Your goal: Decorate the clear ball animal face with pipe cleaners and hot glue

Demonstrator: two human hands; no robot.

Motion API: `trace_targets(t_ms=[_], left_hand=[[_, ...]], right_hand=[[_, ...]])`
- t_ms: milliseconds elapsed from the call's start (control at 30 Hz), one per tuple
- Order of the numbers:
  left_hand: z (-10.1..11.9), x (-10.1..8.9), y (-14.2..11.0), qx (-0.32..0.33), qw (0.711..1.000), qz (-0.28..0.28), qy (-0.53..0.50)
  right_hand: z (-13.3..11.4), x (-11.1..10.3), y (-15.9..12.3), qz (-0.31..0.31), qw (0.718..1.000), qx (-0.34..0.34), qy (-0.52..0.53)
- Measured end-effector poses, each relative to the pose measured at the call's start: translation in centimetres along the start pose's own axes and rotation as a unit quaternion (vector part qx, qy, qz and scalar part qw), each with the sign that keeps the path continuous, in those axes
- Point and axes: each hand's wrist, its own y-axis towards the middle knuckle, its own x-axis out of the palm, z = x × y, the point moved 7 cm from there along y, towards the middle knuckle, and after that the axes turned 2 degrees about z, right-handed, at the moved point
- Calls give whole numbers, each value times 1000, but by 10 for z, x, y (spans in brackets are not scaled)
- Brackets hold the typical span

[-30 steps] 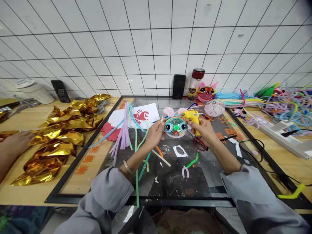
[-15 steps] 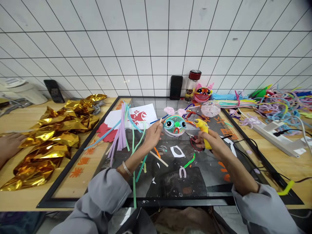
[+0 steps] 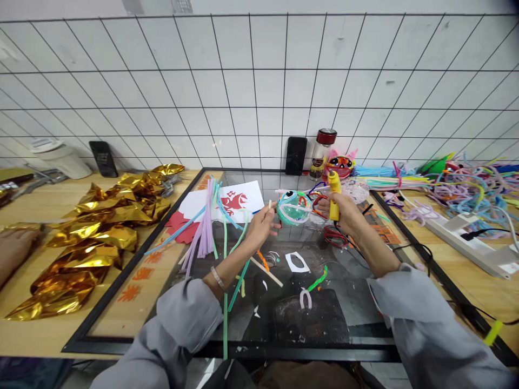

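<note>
My left hand (image 3: 260, 228) is closed in a pinch on a short pale stick (image 3: 270, 205), its other fingers partly spread. Just right of it, between my hands, is a round clear-green ornament (image 3: 292, 209) with a googly eye and pipe-cleaner trim, turned sideways and apparently raised off the table. Whether my left fingers touch it I cannot tell. My right hand (image 3: 344, 212) grips a yellow glue gun (image 3: 334, 197), nozzle up. Some right fingers reach toward the ornament's right side. Red-handled scissors (image 3: 334, 236) lie below that hand.
Pipe cleaners (image 3: 206, 221), red-and-white paper (image 3: 243, 200) and scraps lie on the black-framed glass (image 3: 251, 302). Gold foil (image 3: 89, 232) and another person's hand (image 3: 18, 251) are left. A bottle (image 3: 323, 154) and phone (image 3: 295, 155) stand behind. A power strip (image 3: 470, 243) lies right.
The ornament has turned from face-on to sideways. My right hand has brought the glue gun closer to it and tipped the nozzle upright. The camera view has tilted up slightly.
</note>
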Motion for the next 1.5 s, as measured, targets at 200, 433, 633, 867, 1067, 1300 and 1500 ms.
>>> trace_targets(t_ms=[200, 433, 633, 867, 1067, 1300, 1500], left_hand=[[-2, 4, 15, -35, 997, 19, -68], [-2, -3, 8, -30, 996, -2, -85], [-1, -9, -8, 13, 999, -3, -47], [0, -1, -16, 35, 996, 23, -80], [4, 3, -12, -37, 995, -13, -96], [11, 3, 3, -115, 990, -85, 5], [7, 2, 7, -126, 987, -100, 27]], right_hand=[[8, 25, 10, -43, 999, 22, 10], [0, 10, -30, -55, 998, -22, -16], [1, 5, -77, -64, 971, -149, -175], [13, 2, -95, -14, 943, -216, -252], [14, 3, -93, -7, 934, -233, -272], [17, 2, -90, -11, 937, -233, -260], [20, 5, -88, -34, 943, -233, -233]])
